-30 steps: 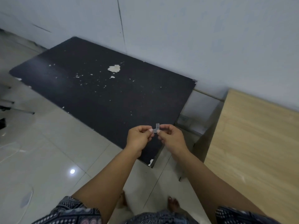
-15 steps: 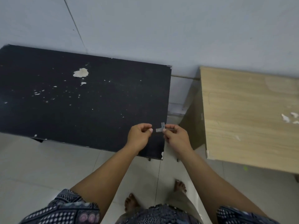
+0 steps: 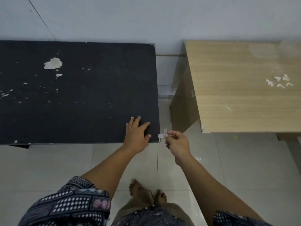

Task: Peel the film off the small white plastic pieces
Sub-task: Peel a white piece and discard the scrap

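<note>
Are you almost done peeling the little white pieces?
Hard to say. A cluster of small white plastic pieces lies on the light wooden table; whether they are peeled is too small to tell. In hand: the right hand pinches one small T-shaped white piece, while the left hand rests flat on the black table. No other waiting pieces show.

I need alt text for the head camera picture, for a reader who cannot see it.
A person's right hand pinches a small white plastic piece beside the corner of a black table, where the left hand rests flat. More white pieces lie on a wooden table.
</note>
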Tool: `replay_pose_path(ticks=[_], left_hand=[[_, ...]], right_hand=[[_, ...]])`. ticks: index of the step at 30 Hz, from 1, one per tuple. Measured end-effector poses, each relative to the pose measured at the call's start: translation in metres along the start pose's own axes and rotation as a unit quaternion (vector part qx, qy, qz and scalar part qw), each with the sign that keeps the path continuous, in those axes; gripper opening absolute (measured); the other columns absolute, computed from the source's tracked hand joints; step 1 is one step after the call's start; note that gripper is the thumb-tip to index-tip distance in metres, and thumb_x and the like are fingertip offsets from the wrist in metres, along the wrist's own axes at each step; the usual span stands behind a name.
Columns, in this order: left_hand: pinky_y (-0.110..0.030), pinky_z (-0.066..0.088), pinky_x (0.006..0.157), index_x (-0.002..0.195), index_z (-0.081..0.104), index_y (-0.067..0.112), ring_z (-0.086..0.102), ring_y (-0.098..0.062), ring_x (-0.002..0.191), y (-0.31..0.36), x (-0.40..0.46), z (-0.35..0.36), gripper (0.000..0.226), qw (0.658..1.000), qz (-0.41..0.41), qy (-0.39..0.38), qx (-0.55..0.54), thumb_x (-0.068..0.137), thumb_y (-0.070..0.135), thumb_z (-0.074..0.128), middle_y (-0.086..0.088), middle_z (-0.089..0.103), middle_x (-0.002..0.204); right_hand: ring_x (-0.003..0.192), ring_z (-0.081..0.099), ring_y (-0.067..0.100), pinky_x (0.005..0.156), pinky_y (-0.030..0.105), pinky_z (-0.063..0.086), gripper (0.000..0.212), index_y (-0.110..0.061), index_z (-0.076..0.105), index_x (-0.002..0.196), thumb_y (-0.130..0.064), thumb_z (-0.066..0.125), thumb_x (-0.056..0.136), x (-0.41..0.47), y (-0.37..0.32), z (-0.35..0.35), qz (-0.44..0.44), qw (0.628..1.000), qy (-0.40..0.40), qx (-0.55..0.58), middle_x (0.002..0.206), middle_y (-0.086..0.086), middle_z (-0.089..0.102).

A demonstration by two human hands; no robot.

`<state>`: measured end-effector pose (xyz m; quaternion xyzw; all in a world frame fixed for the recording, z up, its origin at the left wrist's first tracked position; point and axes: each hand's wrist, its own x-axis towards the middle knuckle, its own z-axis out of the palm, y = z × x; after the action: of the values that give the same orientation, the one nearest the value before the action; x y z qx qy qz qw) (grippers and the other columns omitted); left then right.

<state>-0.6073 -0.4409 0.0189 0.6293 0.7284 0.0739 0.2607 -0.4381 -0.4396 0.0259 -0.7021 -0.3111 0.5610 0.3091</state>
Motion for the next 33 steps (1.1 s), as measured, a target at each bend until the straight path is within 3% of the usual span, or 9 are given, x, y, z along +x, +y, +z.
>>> replay_pose_path(ticks=[4,11,24,30,33], left_hand=[[-0.046,-0.010,0.118,0.153,0.021,0.032,-0.020,-0.030,0.147,-0.004,-0.001,0.005,0.062,0.998,0.002,-0.066,0.016,0.098,0.042,0.049,-0.004,-0.009,0.163],[-0.044,-0.013,0.119,0.152,0.023,0.032,-0.023,-0.026,0.146,-0.011,0.001,0.006,0.063,0.996,0.008,-0.079,-0.026,0.097,0.049,0.047,-0.002,-0.010,0.163],[-0.046,-0.014,0.118,0.153,0.018,0.032,-0.027,-0.028,0.145,-0.017,0.002,0.006,0.082,0.995,0.035,-0.092,-0.013,0.086,0.058,0.059,-0.004,-0.014,0.163],[-0.047,-0.011,0.118,0.152,0.026,0.030,-0.018,-0.030,0.148,-0.014,-0.001,0.011,0.085,0.998,0.041,-0.049,0.008,0.082,0.064,0.061,-0.006,-0.005,0.164],[-0.048,-0.001,0.119,0.140,0.048,0.028,0.003,-0.030,0.149,-0.012,-0.005,0.013,0.067,0.996,0.084,0.012,0.021,0.082,0.056,0.066,-0.006,0.023,0.159]], right_hand=[[0.081,0.065,0.018,0.082,0.036,0.057,0.009,-0.019,0.065,0.099,-0.012,0.066,0.093,-0.008,0.015,0.005,0.003,1.000,-0.004,0.019,0.088,0.004,0.069],[0.086,0.068,0.021,0.083,0.037,0.058,0.014,-0.025,0.065,0.085,-0.013,0.065,0.093,-0.007,0.025,0.011,-0.002,0.998,-0.006,0.055,0.086,0.002,0.070],[0.084,0.071,0.017,0.075,0.030,0.059,0.006,-0.019,0.069,0.094,-0.014,0.067,0.093,-0.016,0.037,0.031,0.026,0.992,0.055,0.107,0.093,0.004,0.073],[0.084,0.071,0.015,0.080,0.037,0.061,0.005,-0.023,0.072,0.091,-0.018,0.070,0.090,-0.015,0.041,0.037,0.006,0.993,0.103,0.060,0.088,-0.001,0.073],[0.081,0.071,0.016,0.078,0.036,0.061,0.004,-0.022,0.073,0.091,-0.019,0.071,0.090,-0.016,0.043,0.038,0.000,0.992,0.109,0.061,0.085,-0.002,0.073]])
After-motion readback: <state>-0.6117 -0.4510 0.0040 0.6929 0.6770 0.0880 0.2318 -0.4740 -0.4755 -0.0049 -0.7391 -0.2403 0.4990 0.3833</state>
